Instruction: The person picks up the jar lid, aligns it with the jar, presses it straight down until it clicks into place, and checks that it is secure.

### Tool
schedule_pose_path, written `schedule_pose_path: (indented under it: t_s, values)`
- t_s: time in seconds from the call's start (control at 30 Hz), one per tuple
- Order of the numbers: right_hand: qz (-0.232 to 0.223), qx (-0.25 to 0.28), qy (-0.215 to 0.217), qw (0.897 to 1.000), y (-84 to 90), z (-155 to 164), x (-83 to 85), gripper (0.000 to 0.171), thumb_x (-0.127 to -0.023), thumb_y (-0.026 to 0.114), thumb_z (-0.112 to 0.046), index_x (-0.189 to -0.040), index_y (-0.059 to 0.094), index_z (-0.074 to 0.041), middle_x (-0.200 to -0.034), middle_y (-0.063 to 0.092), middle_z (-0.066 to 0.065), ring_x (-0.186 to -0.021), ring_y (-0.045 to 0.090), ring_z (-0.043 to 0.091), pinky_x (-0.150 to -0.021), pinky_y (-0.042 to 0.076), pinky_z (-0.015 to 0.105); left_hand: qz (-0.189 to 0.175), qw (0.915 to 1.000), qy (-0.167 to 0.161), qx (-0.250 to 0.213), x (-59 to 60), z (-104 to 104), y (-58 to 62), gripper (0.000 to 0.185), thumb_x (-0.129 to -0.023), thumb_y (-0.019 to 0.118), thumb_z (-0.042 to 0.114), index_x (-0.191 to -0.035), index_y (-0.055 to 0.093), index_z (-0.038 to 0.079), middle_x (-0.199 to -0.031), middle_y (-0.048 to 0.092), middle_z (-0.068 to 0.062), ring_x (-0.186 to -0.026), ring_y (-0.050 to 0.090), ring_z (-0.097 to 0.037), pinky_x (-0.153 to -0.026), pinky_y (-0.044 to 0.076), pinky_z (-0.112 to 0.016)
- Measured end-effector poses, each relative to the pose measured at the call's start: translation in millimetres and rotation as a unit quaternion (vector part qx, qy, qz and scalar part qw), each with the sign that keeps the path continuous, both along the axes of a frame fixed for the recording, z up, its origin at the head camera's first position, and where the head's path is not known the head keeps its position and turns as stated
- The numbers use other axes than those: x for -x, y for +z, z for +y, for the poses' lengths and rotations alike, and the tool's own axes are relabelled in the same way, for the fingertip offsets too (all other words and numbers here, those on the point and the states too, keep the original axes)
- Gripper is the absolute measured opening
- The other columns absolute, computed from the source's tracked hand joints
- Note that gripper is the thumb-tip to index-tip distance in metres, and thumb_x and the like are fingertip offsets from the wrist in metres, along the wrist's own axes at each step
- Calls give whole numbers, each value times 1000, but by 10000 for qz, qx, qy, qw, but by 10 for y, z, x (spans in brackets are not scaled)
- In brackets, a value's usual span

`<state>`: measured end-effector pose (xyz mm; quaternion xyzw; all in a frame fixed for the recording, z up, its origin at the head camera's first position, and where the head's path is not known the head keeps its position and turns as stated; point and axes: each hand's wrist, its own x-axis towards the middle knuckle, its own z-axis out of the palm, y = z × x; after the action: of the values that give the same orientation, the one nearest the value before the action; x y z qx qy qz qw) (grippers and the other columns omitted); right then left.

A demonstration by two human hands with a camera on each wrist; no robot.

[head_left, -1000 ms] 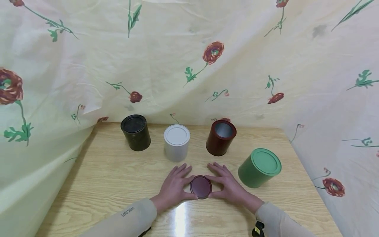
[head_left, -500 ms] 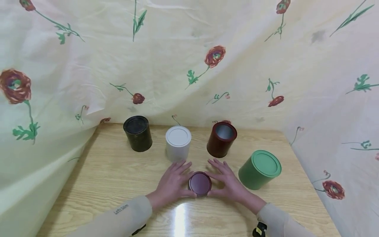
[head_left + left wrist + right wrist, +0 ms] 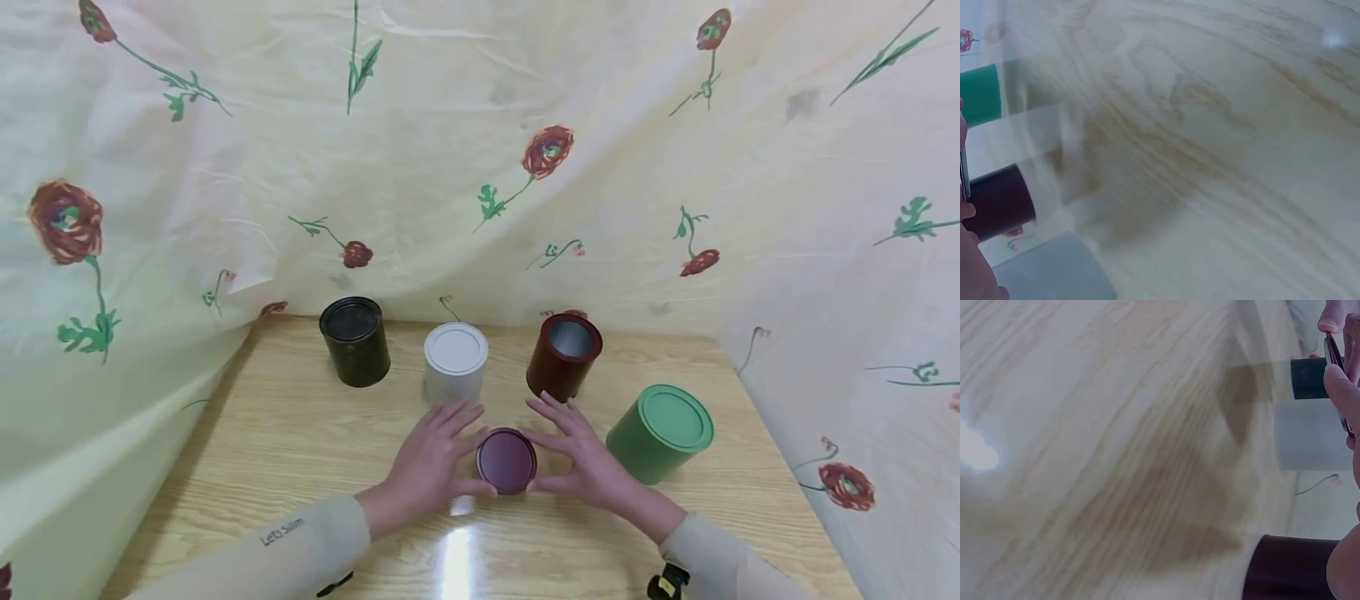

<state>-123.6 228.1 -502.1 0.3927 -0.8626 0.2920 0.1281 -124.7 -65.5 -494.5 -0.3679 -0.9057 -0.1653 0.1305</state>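
Both hands hold a round dark red lid (image 3: pixel 507 460) between them, just above the wooden table (image 3: pixel 285 442). My left hand (image 3: pixel 468 457) pinches its left edge with thumb and fingers, and my right hand (image 3: pixel 546 460) pinches its right edge the same way. Just beyond the fingertips stands an open dark red can (image 3: pixel 562 357) with no lid. In the left wrist view the lid's edge (image 3: pixel 965 172) shows at the far left beside the fingers (image 3: pixel 971 265). In the right wrist view the lid (image 3: pixel 1334 353) sits between the fingertips (image 3: pixel 1342 394).
A black can (image 3: pixel 356 342) stands at the back left. A white can (image 3: pixel 455 362) with its lid on is at the back centre, and a lidded green can (image 3: pixel 662 431) stands to the right of my right hand. Flowered cloth (image 3: pixel 480 167) walls in the table.
The lid lay flat on the table between the hands; both hands now grip it, raised slightly and a little farther from me, toward the dark red can.
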Motion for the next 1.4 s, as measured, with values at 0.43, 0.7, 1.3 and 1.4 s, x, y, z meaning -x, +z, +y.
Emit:
schedule_pose_path:
  t_s: [0.43, 0.7, 1.3, 1.4]
  values:
    - [344, 115, 152, 9992, 397, -26, 171, 76, -69, 102, -22, -137, 73, -6, -167, 44, 14, -159, 30, 41, -130, 14, 64, 560, 9983, -170, -29, 176, -72, 467, 79, -76, 85, 71, -133, 78, 16, -154, 60, -12, -152, 46, -37, -119, 43, -59]
    - [302, -10, -57, 9995, 634, -24, 313, 78, -69, 102, -22, -140, 72, -8, -166, 44, 16, -158, 28, 46, -133, 8, 59, 667, 9976, -141, 105, 345, -61, 713, 75, -77, 86, 68, -132, 78, 17, -155, 60, -9, -153, 45, -34, -122, 41, -57]
    - [620, 158, -165, 9978, 864, 54, 530, 73, -90, 79, -58, -141, 71, -7, -166, 44, 20, -160, 27, 43, -129, 10, 68, 597, 9979, -210, 141, 626, 37, 1009, 79, -79, 86, 66, -139, 74, 16, -160, 55, -9, -158, 38, -31, -130, 29, -51]
    - [613, 116, -230, 9978, 891, 65, 545, 73, -86, 86, -51, -142, 70, -7, -167, 43, 18, -160, 27, 44, -129, 11, 69, 592, 9979, -223, 160, 660, 50, 1039, 80, -80, 85, 67, -141, 73, 16, -161, 54, -9, -158, 37, -31, -130, 27, -51]
